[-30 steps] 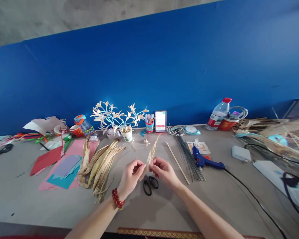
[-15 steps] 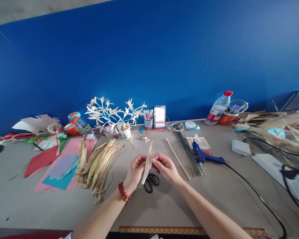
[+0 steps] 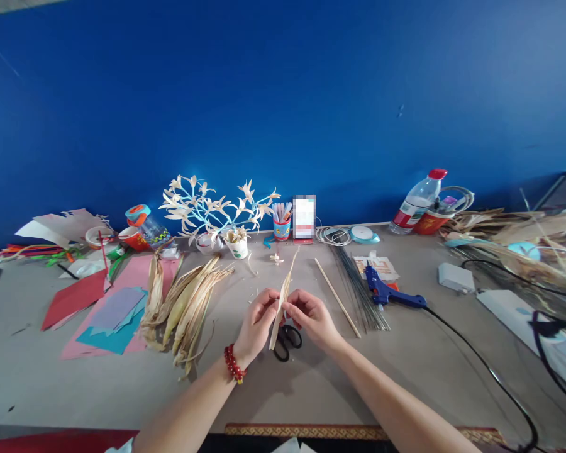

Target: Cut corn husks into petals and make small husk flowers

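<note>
A pale strip of dried corn husk [image 3: 277,327] stands nearly upright between my two hands, its thin tip pointing away from me. My left hand [image 3: 259,321], with a red bead bracelet at the wrist, pinches the strip from the left. From the other side, my right hand [image 3: 311,316] has its thumb and fingers closed on the strip's edge. Black-handled scissors [image 3: 287,343] lie on the table just below the hands, their blades hidden. A pile of dried corn husks [image 3: 188,314] rests to the left of my left hand. Right of my right hand lies a thin wooden stick [image 3: 337,297].
A blue glue gun [image 3: 391,294] with a trailing cord lies at right beside a bundle of dark wires [image 3: 361,292]. Husk flowers in a white cup [image 3: 236,245], a pen cup [image 3: 282,230] and a phone [image 3: 304,218] stand at the back. Coloured paper [image 3: 110,336] lies left.
My right hand has shifted slightly left, closer to my left hand. The husk strip now looks narrower, with its tip leaning further right. The view has shifted a little.
</note>
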The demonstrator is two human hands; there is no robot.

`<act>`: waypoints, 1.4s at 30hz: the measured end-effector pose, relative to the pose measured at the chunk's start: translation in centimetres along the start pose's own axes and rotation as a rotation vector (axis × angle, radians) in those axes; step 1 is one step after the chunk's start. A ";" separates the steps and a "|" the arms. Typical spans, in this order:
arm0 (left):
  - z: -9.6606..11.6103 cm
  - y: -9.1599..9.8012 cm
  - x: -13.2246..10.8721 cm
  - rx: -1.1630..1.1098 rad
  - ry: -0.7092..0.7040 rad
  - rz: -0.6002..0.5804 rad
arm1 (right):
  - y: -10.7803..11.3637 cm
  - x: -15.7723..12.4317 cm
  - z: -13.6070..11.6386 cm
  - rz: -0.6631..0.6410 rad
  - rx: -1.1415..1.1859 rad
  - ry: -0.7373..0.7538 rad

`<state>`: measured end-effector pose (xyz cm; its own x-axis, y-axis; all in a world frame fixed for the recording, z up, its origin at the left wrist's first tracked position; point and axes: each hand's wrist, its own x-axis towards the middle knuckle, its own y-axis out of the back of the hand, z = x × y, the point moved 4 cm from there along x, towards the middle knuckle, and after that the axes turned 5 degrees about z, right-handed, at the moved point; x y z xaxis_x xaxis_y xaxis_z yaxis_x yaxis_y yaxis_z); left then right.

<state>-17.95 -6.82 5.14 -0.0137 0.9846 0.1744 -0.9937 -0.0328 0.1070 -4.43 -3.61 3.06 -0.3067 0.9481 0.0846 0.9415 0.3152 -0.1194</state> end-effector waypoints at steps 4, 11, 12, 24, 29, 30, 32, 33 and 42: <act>-0.8 -0.5 -0.3 -0.074 0.050 0.002 | 0.2 0.0 0.1 0.027 -0.025 0.002; -1.2 -0.8 -0.6 -0.123 0.115 0.076 | -0.2 0.0 0.4 -0.008 -0.060 -0.045; -1.0 -0.8 -0.6 -0.117 0.104 0.084 | -0.2 0.0 0.3 -0.012 -0.056 -0.053; -1.1 -1.1 -0.1 -0.583 0.260 0.062 | -0.6 -0.1 0.9 -0.061 0.089 -0.121; -1.0 -1.2 -0.1 -0.624 0.326 -0.023 | -0.2 -0.1 0.4 -0.009 0.154 -0.165; -1.1 -1.1 0.0 -0.612 0.329 -0.004 | -0.2 -0.1 0.4 -0.017 0.159 -0.174; -1.4 -0.8 0.0 -0.585 0.329 0.050 | -0.3 -0.1 0.3 -0.039 0.151 -0.176; -1.6 -0.7 0.0 -0.574 0.328 0.072 | -0.3 -0.1 0.4 -0.048 0.138 -0.168; -1.7 -1.2 0.0 -0.620 0.367 -0.027 | 0.0 0.1 0.0 -0.044 0.122 -0.185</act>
<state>-16.96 -6.53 3.39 0.0830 0.9815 -0.1723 -0.8732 -0.0117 -0.4873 -4.49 -3.56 3.02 -0.3783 0.9214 -0.0893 0.9060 0.3488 -0.2398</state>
